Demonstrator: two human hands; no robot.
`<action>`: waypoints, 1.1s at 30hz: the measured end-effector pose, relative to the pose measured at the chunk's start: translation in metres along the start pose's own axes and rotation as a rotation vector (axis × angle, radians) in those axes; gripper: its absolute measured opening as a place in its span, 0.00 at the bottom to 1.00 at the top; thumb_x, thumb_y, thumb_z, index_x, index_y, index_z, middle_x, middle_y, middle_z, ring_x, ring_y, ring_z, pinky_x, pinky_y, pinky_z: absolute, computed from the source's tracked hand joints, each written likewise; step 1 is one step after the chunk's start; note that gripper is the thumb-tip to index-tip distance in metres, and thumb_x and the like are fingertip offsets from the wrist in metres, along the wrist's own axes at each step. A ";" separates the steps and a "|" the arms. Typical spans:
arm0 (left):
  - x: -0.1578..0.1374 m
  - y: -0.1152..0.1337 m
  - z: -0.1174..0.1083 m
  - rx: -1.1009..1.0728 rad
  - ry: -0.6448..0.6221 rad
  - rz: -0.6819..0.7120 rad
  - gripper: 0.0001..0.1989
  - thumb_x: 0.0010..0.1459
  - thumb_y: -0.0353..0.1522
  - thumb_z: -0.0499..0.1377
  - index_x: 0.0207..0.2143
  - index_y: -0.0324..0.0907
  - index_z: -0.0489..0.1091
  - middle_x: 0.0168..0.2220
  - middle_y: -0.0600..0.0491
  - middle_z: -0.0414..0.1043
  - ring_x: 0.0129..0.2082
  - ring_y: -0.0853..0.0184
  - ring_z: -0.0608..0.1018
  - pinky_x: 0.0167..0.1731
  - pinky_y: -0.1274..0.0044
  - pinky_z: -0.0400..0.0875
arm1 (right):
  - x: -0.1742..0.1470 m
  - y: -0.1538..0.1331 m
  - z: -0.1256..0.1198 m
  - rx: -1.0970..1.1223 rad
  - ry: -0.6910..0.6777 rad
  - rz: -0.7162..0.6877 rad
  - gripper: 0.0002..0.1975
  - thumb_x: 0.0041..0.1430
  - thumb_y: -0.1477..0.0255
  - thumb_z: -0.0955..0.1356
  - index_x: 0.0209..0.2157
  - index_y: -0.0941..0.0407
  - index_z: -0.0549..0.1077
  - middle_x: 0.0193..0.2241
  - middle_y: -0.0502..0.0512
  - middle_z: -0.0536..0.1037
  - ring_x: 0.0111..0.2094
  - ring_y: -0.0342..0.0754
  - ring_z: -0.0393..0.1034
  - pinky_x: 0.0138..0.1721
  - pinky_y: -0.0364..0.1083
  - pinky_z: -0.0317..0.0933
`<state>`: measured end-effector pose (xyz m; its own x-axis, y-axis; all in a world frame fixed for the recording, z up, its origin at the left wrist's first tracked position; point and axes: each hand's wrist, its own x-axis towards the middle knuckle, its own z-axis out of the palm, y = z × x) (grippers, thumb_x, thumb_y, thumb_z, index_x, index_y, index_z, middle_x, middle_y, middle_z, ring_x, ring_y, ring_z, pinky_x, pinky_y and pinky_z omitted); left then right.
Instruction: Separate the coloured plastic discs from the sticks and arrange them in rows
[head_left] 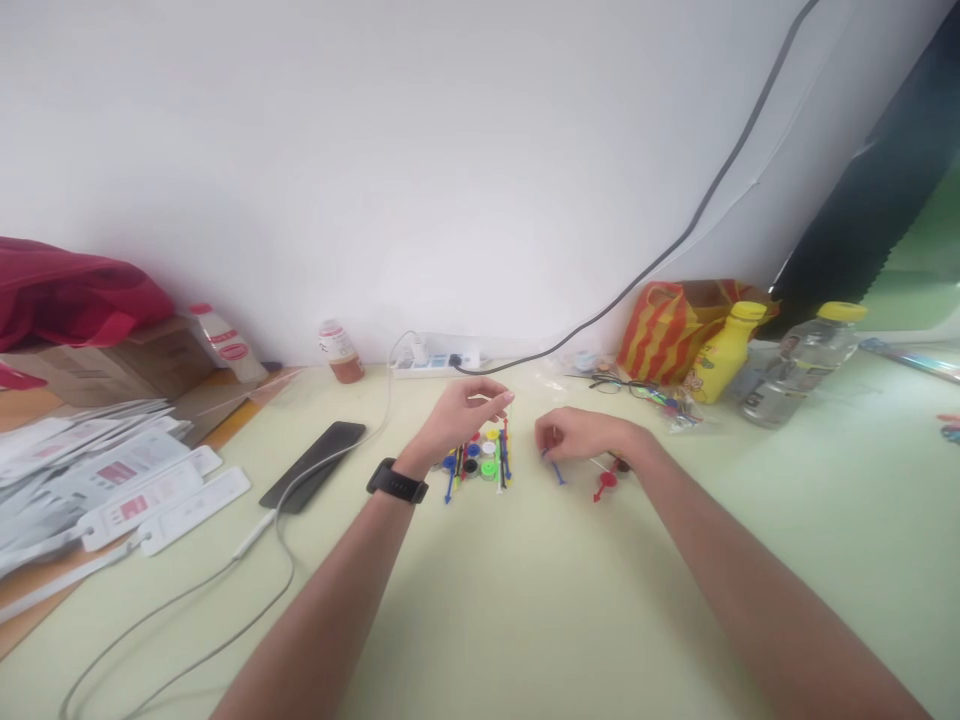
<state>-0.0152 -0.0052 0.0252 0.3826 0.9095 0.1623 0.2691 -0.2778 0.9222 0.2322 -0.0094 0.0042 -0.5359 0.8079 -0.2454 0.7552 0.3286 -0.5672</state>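
My left hand (469, 408) is closed in a pinch above the far end of a row of small plastic pieces; what its fingertips hold, if anything, is too small to make out. Below it lie coloured discs, among them a green disc (488, 470), and thin arrows, including a blue arrow (449, 478) and a white arrow (500, 478). My right hand (576, 434) is closed on a small blue plastic arrow (556, 470), whose point hangs low over the table. Under the right wrist lies a red arrow spinner (605, 484), partly hidden.
On the pale green table (480, 600) a black phone (315, 465) and white cable lie left. Paper tags (150, 490) are piled at far left. A power strip (436, 357) stands by the wall. A striped bag (660, 330), yellow bottle (727, 355) and clear bottle (799, 365) stand right.
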 end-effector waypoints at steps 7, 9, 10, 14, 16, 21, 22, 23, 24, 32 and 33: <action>-0.001 -0.003 0.011 -0.026 -0.031 -0.054 0.22 0.60 0.47 0.68 0.47 0.40 0.77 0.42 0.46 0.81 0.41 0.59 0.84 0.28 0.78 0.75 | -0.014 0.005 -0.023 0.194 0.275 -0.012 0.11 0.57 0.67 0.72 0.43 0.52 0.77 0.41 0.55 0.81 0.40 0.51 0.76 0.37 0.47 0.67; 0.002 -0.007 0.016 -0.040 -0.020 -0.010 0.22 0.59 0.47 0.68 0.47 0.40 0.77 0.42 0.46 0.81 0.40 0.60 0.84 0.33 0.75 0.78 | -0.006 -0.004 -0.016 0.459 0.347 -0.130 0.14 0.64 0.62 0.69 0.49 0.52 0.73 0.42 0.56 0.81 0.41 0.49 0.76 0.41 0.47 0.69; 0.004 -0.009 0.017 -0.050 -0.020 0.021 0.22 0.59 0.47 0.68 0.46 0.40 0.77 0.42 0.46 0.82 0.40 0.61 0.84 0.37 0.73 0.79 | -0.001 -0.008 -0.012 0.565 0.348 -0.173 0.15 0.65 0.61 0.68 0.50 0.52 0.72 0.40 0.55 0.81 0.40 0.48 0.76 0.41 0.47 0.70; 0.008 -0.016 0.022 -0.092 -0.038 0.106 0.20 0.60 0.46 0.68 0.43 0.39 0.77 0.41 0.45 0.82 0.42 0.60 0.84 0.47 0.67 0.79 | 0.013 -0.016 0.002 0.734 0.327 -0.228 0.15 0.61 0.61 0.71 0.45 0.53 0.70 0.32 0.52 0.80 0.34 0.46 0.75 0.39 0.47 0.68; 0.009 -0.018 0.023 -0.083 -0.047 0.099 0.20 0.60 0.46 0.68 0.43 0.38 0.77 0.42 0.44 0.82 0.42 0.59 0.84 0.46 0.67 0.79 | 0.015 -0.015 0.004 0.768 0.320 -0.222 0.15 0.60 0.62 0.72 0.43 0.54 0.70 0.32 0.51 0.80 0.33 0.45 0.74 0.39 0.47 0.68; 0.009 -0.020 0.027 -0.061 -0.068 0.117 0.16 0.60 0.42 0.67 0.42 0.39 0.75 0.40 0.46 0.82 0.39 0.61 0.84 0.40 0.71 0.78 | 0.017 -0.012 0.006 0.728 0.311 -0.155 0.10 0.58 0.65 0.70 0.38 0.53 0.67 0.26 0.47 0.75 0.29 0.43 0.69 0.34 0.44 0.63; 0.009 -0.021 0.028 -0.042 -0.068 0.120 0.15 0.61 0.41 0.66 0.42 0.39 0.76 0.39 0.47 0.81 0.38 0.62 0.84 0.40 0.72 0.78 | 0.017 -0.010 0.006 0.688 0.327 -0.126 0.09 0.58 0.65 0.69 0.37 0.53 0.67 0.25 0.45 0.73 0.27 0.42 0.66 0.30 0.43 0.59; 0.009 -0.022 0.030 -0.014 -0.067 0.118 0.13 0.61 0.40 0.65 0.43 0.40 0.76 0.38 0.48 0.81 0.37 0.63 0.84 0.38 0.73 0.78 | 0.017 -0.008 0.005 0.645 0.346 -0.092 0.08 0.58 0.66 0.67 0.37 0.53 0.67 0.24 0.44 0.71 0.25 0.42 0.63 0.28 0.42 0.56; 0.008 -0.023 0.031 0.021 -0.064 0.111 0.12 0.62 0.39 0.64 0.43 0.40 0.77 0.37 0.49 0.81 0.36 0.63 0.84 0.37 0.73 0.78 | 0.017 -0.006 0.004 0.603 0.368 -0.052 0.07 0.58 0.67 0.66 0.38 0.53 0.67 0.24 0.44 0.69 0.24 0.42 0.61 0.26 0.42 0.53; 0.003 -0.028 0.047 0.465 0.007 0.198 0.09 0.60 0.40 0.65 0.35 0.44 0.79 0.37 0.50 0.81 0.40 0.59 0.81 0.43 0.69 0.74 | 0.018 0.027 0.000 0.074 0.318 0.177 0.18 0.55 0.73 0.68 0.49 0.58 0.75 0.35 0.54 0.80 0.34 0.48 0.73 0.34 0.44 0.61; 0.002 -0.028 0.049 0.520 0.007 0.195 0.08 0.60 0.39 0.65 0.38 0.45 0.79 0.38 0.50 0.81 0.42 0.58 0.80 0.43 0.69 0.74 | 0.018 0.029 0.001 0.040 0.317 0.190 0.19 0.55 0.72 0.69 0.49 0.57 0.75 0.36 0.55 0.81 0.35 0.48 0.74 0.35 0.44 0.62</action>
<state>0.0213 -0.0103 -0.0178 0.4634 0.8275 0.3170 0.5954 -0.5557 0.5803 0.2446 0.0145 -0.0174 -0.2393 0.9660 -0.0976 0.8112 0.1436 -0.5669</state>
